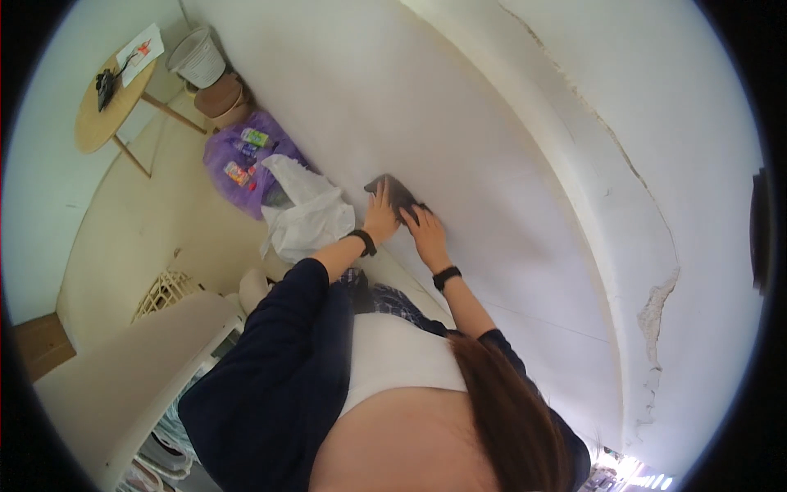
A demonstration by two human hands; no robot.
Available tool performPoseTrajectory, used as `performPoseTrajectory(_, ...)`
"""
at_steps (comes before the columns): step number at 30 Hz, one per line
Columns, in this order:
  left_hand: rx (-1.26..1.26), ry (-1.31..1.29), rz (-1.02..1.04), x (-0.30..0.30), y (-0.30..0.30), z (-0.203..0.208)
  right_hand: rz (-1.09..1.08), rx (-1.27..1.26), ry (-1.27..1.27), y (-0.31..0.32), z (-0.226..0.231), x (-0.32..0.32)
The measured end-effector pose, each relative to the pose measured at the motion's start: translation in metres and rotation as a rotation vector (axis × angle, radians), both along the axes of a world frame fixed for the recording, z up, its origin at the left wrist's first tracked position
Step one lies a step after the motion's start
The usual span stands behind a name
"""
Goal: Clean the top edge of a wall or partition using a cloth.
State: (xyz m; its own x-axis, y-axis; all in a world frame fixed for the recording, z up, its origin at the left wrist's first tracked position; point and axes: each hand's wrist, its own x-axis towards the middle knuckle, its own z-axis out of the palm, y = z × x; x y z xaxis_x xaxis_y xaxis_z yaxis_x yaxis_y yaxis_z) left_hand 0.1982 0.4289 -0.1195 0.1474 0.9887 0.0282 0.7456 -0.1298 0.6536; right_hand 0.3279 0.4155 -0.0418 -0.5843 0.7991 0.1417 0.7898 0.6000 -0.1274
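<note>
A dark grey or black cloth [397, 195] is held against the white wall in front of me. My left hand [381, 217] presses the cloth's left part, its fingers extended over it. Close beside it, my right hand [428, 234] holds the lower right part with bent, slightly spread fingers. Each wrist carries a dark band. Folds and the covering fingers hide part of the cloth, so its full shape does not show.
Left of my hands, a white plastic bag [307, 213] and a purple bag [215, 160] lie by the wall. Beyond are a brown bin [220, 98], a white bucket [197, 57] and a round wooden table [123, 102]. A beige panel [123, 361] stands at lower left.
</note>
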Motion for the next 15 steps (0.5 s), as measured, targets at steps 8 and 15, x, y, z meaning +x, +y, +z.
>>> performPoseTrajectory(8,0.569,-0.616,-0.073,-0.002,0.035,0.123,-0.24,0.238,0.264,-0.007,0.112,-0.024)
performPoseTrajectory(15,1.085,-0.279,-0.057,-0.005,0.086,0.183,-0.206,0.614,0.342,0.011,0.156,-0.02)
